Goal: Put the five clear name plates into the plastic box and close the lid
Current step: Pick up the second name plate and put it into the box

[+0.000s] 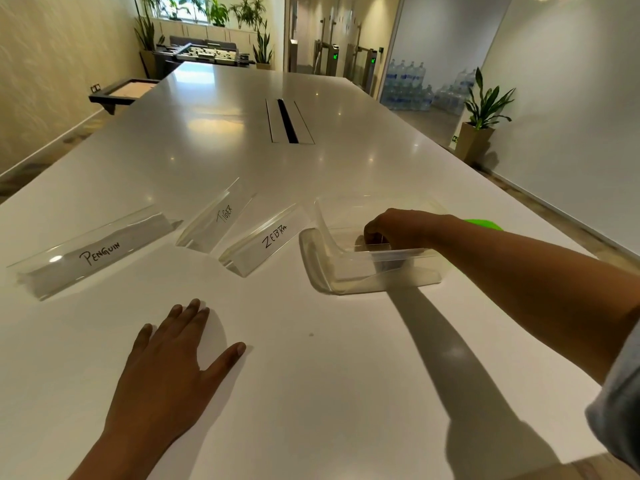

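Three clear name plates stand on the white table [311, 393]: "PENGUIN" [93, 252] at the left, "TIGER" [218, 216] in the middle, "ZEBRA" [266, 239] just left of the box. The clear plastic box [346, 275] sits open at centre right. My right hand [394, 228] reaches down inside the box with its fingers curled around a clear name plate [398, 252] that lies in it. A green lid [485, 224] peeks out behind my right forearm. My left hand [173, 368] rests flat on the table, fingers spread, holding nothing.
A cable slot [289, 121] runs along the table's middle, far from the plates. The table's right edge passes close behind the box. A potted plant [479, 123] and stacked water bottles [419, 86] stand on the floor at the right.
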A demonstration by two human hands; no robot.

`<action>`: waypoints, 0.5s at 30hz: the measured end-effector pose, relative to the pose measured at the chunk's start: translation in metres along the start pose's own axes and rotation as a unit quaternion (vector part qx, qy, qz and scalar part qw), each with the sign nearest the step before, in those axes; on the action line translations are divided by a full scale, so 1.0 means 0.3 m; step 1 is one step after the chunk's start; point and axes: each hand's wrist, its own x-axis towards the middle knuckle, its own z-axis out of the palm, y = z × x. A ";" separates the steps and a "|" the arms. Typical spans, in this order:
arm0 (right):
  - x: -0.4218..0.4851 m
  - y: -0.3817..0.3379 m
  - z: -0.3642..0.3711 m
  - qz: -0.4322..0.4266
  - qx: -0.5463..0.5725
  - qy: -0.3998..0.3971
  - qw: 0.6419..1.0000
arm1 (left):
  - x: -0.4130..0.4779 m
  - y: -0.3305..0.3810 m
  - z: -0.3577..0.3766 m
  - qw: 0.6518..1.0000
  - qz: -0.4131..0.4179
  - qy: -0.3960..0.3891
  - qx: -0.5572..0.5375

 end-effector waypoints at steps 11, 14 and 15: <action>-0.005 0.037 -0.014 0.001 0.052 0.016 0.999 | -0.002 0.003 -0.003 1.000 0.000 -0.003 -0.002; -0.028 0.025 -0.053 -0.002 0.103 0.073 0.992 | -0.001 0.001 -0.003 1.000 0.000 -0.001 -0.004; -0.041 0.012 -0.070 -0.004 0.125 0.104 0.987 | 0.000 0.000 -0.002 1.000 0.000 0.000 -0.003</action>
